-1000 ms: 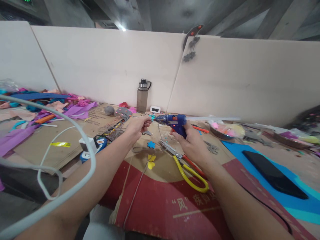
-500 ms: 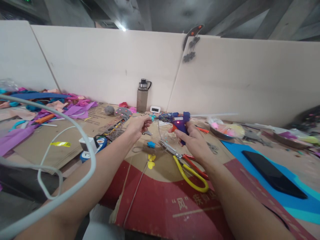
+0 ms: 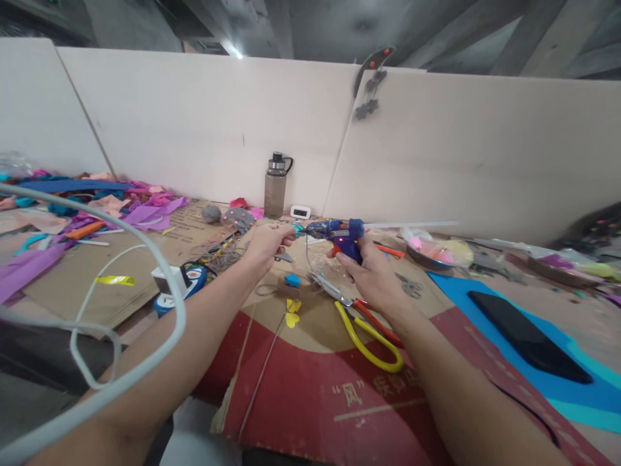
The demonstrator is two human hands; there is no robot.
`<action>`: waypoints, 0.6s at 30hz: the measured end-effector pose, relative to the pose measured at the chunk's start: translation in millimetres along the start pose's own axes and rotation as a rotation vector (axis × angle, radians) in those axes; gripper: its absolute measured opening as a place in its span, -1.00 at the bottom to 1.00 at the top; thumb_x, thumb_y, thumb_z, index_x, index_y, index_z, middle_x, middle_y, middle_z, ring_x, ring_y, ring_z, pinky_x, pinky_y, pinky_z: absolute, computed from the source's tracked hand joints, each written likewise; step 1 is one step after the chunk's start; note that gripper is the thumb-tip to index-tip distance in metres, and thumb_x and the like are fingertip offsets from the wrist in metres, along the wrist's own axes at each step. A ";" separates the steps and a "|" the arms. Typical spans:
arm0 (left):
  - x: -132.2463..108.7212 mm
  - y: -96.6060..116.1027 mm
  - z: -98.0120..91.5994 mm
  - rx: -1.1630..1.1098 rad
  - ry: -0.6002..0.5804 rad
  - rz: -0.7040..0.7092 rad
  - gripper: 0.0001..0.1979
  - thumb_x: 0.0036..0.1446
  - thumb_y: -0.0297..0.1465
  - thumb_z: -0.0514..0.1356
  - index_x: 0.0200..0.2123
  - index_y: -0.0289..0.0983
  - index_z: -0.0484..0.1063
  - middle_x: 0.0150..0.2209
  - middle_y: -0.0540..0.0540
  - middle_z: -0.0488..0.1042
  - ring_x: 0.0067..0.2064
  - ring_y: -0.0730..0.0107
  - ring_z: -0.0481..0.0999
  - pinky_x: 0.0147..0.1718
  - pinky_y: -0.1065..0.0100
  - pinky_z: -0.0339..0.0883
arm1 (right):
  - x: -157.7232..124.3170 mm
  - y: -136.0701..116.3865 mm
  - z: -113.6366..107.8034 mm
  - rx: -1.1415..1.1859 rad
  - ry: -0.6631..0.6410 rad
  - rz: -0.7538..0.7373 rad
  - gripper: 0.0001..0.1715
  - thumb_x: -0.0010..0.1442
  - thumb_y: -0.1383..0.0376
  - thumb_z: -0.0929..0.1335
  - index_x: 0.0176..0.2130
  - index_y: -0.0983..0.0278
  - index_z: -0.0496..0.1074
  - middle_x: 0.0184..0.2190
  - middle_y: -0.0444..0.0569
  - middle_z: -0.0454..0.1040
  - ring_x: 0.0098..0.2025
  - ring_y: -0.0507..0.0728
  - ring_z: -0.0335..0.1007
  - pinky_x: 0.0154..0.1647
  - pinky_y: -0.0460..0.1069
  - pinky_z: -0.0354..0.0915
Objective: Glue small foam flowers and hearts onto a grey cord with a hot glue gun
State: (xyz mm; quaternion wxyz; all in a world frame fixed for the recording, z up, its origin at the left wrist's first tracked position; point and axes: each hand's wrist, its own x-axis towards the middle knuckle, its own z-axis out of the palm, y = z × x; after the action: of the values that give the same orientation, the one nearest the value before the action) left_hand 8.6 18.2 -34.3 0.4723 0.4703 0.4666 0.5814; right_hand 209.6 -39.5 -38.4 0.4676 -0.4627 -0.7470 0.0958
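In my right hand (image 3: 366, 262) is a blue hot glue gun (image 3: 334, 232), with a white glue stick (image 3: 412, 224) out of its back and its nozzle pointing left. My left hand (image 3: 272, 243) pinches a small turquoise piece (image 3: 297, 230) right at the nozzle; its exact shape is hard to make out. A thin cord (image 3: 308, 255) hangs below that piece. On the cardboard beneath lie a blue felt star (image 3: 292, 279), yellow felt pieces (image 3: 292, 312) on a cord, and scissors (image 3: 371, 336) with one yellow and one red handle.
At the back stand a grey bottle (image 3: 275, 188) and a small digital clock (image 3: 300, 211). A black phone (image 3: 528, 336) rests on blue felt at right. Felt scraps (image 3: 97, 200) pile up at left, near a white cable (image 3: 177, 291) and a blue power strip (image 3: 179, 291).
The glue gun has tilted and shifted slightly left, so its glue stick now shows fully behind it. My left hand stays almost in place with the turquoise piece.
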 end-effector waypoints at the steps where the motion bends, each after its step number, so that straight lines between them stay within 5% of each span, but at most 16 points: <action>1: -0.6 -0.3 -0.1 0.044 0.006 0.042 -0.85 -0.24 -0.37 0.27 -0.61 -0.33 0.39 -0.59 -0.02 0.40 -0.57 0.58 0.29 -0.64 0.52 0.01 | 0.3 -2.1 -0.3 -0.015 -0.016 0.013 -0.56 0.17 0.22 0.27 0.05 0.25 0.31 -0.17 0.11 0.49 -0.18 0.26 0.42 -0.17 0.15 0.31; 7: -3.1 0.0 -1.2 0.294 0.029 0.251 -0.86 -0.18 -0.35 0.21 -0.63 -0.32 0.42 -0.65 0.00 0.37 -0.57 0.52 0.29 -0.60 0.47 0.05 | -0.3 -3.9 -1.9 -0.187 -0.061 -0.018 -0.63 0.21 0.20 0.25 -0.04 0.32 0.37 -0.16 0.20 0.50 -0.12 0.33 0.41 -0.11 0.18 0.27; 12: 0.0 -0.7 -3.3 0.142 0.009 0.132 -0.87 -0.22 -0.37 0.23 -0.63 -0.32 0.39 -0.60 -0.01 0.37 -0.56 0.55 0.28 -0.63 0.49 0.01 | -0.3 -4.9 -4.1 -0.106 -0.018 -0.083 -0.67 0.18 0.23 0.28 -0.06 0.26 0.38 -0.11 0.15 0.48 -0.05 0.30 0.38 -0.06 0.17 0.25; 18: 8.2 -3.9 -6.3 -0.052 0.049 -0.060 -0.79 -0.28 -0.32 0.32 -0.57 -0.33 0.42 -0.56 -0.04 0.41 -0.57 0.58 0.29 -0.65 0.51 -0.01 | 8.3 6.6 -2.8 0.479 0.006 0.319 -0.77 0.09 0.18 0.32 -0.22 0.17 0.29 -0.54 -0.16 0.32 -0.55 0.08 0.25 -0.54 -0.01 0.22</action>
State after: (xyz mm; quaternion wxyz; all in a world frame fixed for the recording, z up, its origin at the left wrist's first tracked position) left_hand 1.9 26.1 -38.1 0.4899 0.4292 0.4767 0.5904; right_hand 214.6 -30.1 -35.6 0.5450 -0.4510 -0.6194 0.3405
